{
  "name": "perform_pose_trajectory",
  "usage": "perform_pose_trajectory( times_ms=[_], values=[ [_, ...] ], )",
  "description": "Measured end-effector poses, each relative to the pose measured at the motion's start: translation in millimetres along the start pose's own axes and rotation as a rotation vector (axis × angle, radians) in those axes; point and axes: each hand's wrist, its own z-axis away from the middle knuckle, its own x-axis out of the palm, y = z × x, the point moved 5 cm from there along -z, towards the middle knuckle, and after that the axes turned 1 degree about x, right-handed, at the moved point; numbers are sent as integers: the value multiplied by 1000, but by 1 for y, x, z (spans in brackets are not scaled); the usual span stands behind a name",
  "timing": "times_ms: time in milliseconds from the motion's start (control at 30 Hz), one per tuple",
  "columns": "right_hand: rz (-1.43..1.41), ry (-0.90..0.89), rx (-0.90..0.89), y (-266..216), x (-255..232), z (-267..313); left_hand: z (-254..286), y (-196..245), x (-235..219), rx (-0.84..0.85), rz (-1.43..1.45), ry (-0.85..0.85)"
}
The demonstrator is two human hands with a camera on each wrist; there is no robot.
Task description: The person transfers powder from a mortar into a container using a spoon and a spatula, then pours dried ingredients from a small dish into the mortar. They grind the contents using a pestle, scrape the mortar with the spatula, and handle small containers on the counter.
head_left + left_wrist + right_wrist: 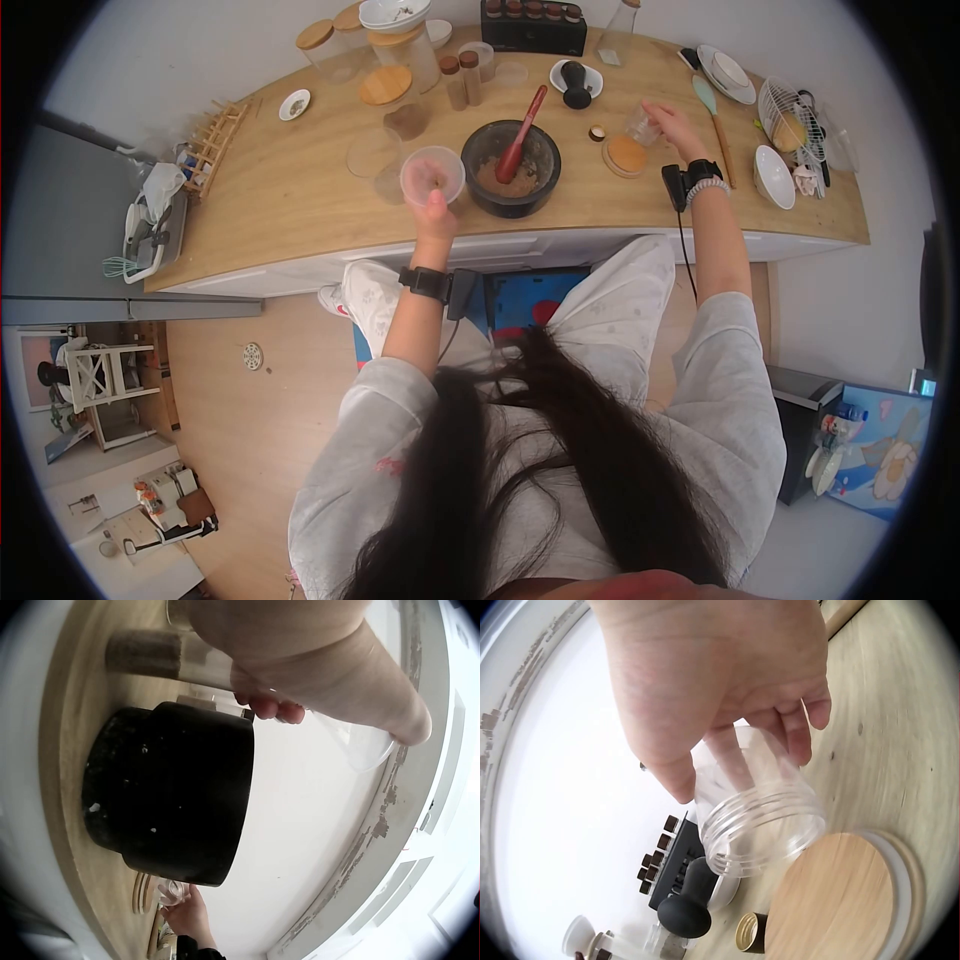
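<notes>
My left hand [436, 215] grips a clear plastic cup [418, 180], its open mouth facing up, left of the black mortar [510, 207]. Brown powder [490, 178] lies in the mortar, and a red spatula [512, 160] leans in it. In the right wrist view my right hand [735, 690] holds a clear jar [761, 810] with a threaded mouth, tipped on its side. Thumb and fingers curl round its base. Just below that mouth lies a round wooden lid [832, 900] with a pale sealing ring. A small gold-rimmed cap [750, 932] sits beside the lid.
Behind the mortar, a black pestle [575, 85] rests on a white dish [597, 80]. A jar of brown powder [405, 120] and brown-capped bottles [462, 85] stand to its left. A long-handled spatula [718, 130] and white bowl [774, 178] lie at the right.
</notes>
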Motion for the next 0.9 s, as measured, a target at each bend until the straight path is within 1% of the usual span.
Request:
perform_pose_trajectory(
  times_ms=[367,567,700,800,867,900],
  values=[
    [31,-22,37,13,-1,-12,0,0,0,-6,-13,-3],
    [25,-32,51,17,-1,-16,1,-7,-4,-31,29,11],
    [22,-46,41,15,-1,-15,0,-8,-4,-22,38,-9],
    [16,-55,12,8,1,-8,0,-8,-4,-23,39,-16],
    [-20,-55,-91,-2,3,0,0,-8,-3,-27,37,-19],
    [-20,-55,-90,-1,4,-1,0,-6,-2,-23,43,-7]
  ],
)
